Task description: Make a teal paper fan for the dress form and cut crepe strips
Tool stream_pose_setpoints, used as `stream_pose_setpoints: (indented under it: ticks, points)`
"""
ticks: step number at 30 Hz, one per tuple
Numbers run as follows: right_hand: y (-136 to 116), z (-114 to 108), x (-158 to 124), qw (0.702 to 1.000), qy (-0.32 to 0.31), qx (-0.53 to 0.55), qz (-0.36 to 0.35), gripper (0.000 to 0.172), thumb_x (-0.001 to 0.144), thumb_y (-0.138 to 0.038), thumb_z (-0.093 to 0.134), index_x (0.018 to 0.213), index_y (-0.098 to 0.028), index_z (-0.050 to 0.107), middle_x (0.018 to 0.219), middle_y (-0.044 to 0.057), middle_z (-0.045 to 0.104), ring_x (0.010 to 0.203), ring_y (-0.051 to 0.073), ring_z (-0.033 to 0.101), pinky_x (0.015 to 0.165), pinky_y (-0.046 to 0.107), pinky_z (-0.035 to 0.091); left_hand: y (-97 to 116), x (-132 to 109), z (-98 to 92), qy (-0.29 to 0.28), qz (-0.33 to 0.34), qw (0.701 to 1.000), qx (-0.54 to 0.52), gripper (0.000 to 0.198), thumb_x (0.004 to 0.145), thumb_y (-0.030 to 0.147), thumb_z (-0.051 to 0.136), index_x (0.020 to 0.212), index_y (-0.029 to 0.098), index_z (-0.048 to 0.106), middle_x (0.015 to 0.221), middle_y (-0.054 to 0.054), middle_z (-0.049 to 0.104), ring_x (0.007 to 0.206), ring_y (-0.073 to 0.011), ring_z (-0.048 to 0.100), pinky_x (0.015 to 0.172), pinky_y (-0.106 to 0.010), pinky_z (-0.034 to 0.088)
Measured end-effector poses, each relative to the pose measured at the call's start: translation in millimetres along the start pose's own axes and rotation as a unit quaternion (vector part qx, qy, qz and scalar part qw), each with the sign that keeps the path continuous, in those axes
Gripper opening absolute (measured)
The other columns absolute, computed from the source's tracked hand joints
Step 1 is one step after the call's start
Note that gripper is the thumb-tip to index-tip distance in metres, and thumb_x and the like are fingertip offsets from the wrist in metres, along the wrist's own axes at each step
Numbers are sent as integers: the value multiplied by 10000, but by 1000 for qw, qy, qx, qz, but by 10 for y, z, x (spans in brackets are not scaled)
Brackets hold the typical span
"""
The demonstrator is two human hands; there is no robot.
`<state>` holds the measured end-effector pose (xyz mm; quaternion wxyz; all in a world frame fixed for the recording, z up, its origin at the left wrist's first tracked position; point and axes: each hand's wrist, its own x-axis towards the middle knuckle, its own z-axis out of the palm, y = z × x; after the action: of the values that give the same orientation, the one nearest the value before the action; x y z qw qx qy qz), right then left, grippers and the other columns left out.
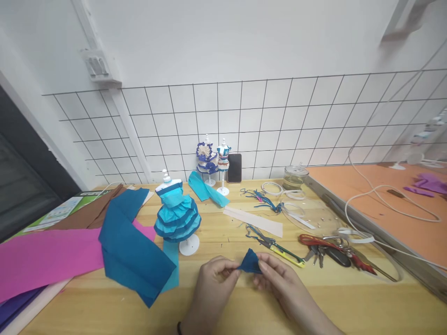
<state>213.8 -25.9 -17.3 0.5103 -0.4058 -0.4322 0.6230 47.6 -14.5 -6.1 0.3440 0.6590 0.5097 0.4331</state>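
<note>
Your left hand (pixel 214 284) and right hand (pixel 281 277) work close together over the worktop (pixel 366 304) at the lower centre of the frame, with a small dark blue piece (pixel 250 262) held between them. Your left thumb and forefinger pinch its left corner; your right fingers (pixel 268 270) are closed on its right side, some of them curled underneath. The piece rises to a point and looks folded, though it is too small to be sure. Just beyond your right hand lie yellow-handled scissors (pixel 288 254), blue scraps (pixel 252 231) beside their blades, with a bunch of keys (pixel 319 255) further right. Left of centre stands a dress form (pixel 177 211) in tiered turquoise, beside a large blue sheet (pixel 131 253) that overlaps a pink one (pixel 52 253). Two more dress forms (pixel 223 164) and a phone (pixel 234 168) stand near the gridded wall (pixel 279 116), around mid-frame.
</note>
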Motion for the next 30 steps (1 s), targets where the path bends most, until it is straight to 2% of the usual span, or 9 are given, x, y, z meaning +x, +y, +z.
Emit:
stream_pose_setpoints:
  ticks: [3, 8, 12, 18, 20, 22, 27, 30]
  points:
    - [-13, 18, -13, 999, -2, -51, -14, 234, 722, -410, 656, 783, -184, 652, 691, 1, 601, 623, 136, 522, 594, 244, 409, -10, -21, 14, -24, 66, 997, 24, 222, 653, 11, 571, 714, 166, 717, 669, -48, 691, 640, -152, 623, 617, -233, 483]
    - [-62, 41, -17, 996, 6, -90, 5, 259, 689, -436, 665, 769, -191, 637, 713, 4, 614, 697, 164, 538, 650, 260, 414, -32, -63, 32, -61, 173, 980, 81, 236, 668, -7, 574, 708, 183, 708, 680, -35, 695, 658, -147, 626, 624, -227, 473]
    - [-83, 57, -19, 991, -2, -137, -11, 256, 713, -437, 630, 687, -182, 623, 647, -7, 588, 635, 151, 522, 611, 248, 412, -45, -86, 37, -87, 220, 965, 112, 202, 722, 40, 561, 690, 187, 696, 674, -36, 688, 644, -142, 617, 625, -232, 470]
    - [-85, 68, -35, 984, 24, -175, -33, 249, 686, -432, 652, 713, -185, 639, 690, 13, 630, 677, 174, 560, 636, 261, 448, -77, -94, 53, -112, 263, 953, 97, 188, 727, 46, 571, 709, 181, 700, 683, -36, 701, 639, -132, 626, 626, -218, 464]
    - [-90, 67, -36, 982, 34, -182, -33, 273, 663, -448, 667, 728, -183, 651, 721, 29, 651, 707, 192, 580, 666, 282, 464, -78, -95, 53, -115, 258, 955, 88, 190, 706, 34, 586, 703, 184, 702, 679, -32, 704, 646, -135, 630, 625, -216, 466]
    - [-85, 64, -33, 983, 48, -174, -32, 303, 647, -458, 679, 780, -186, 665, 757, 42, 664, 745, 209, 594, 693, 302, 475, -71, -91, 45, -102, 226, 965, 83, 206, 674, 11, 596, 699, 186, 702, 678, -30, 704, 652, -141, 631, 630, -222, 471]
    - [-7, 48, -14, 992, 60, -108, -26, 416, 612, -464, 710, 931, -202, 655, 875, 63, 674, 820, 230, 601, 710, 330, 489, -39, -56, 6, -28, 125, 989, 76, 246, 635, -18, 589, 699, 191, 703, 669, -24, 702, 643, -145, 633, 615, -229, 480]
    - [7, 49, -10, 995, 43, -92, -20, 391, 624, -447, 712, 920, -199, 656, 823, 50, 667, 764, 213, 599, 673, 318, 488, -11, -49, 0, -17, 128, 988, 88, 228, 644, -2, 584, 680, 197, 690, 657, -16, 697, 638, -147, 629, 617, -241, 476]
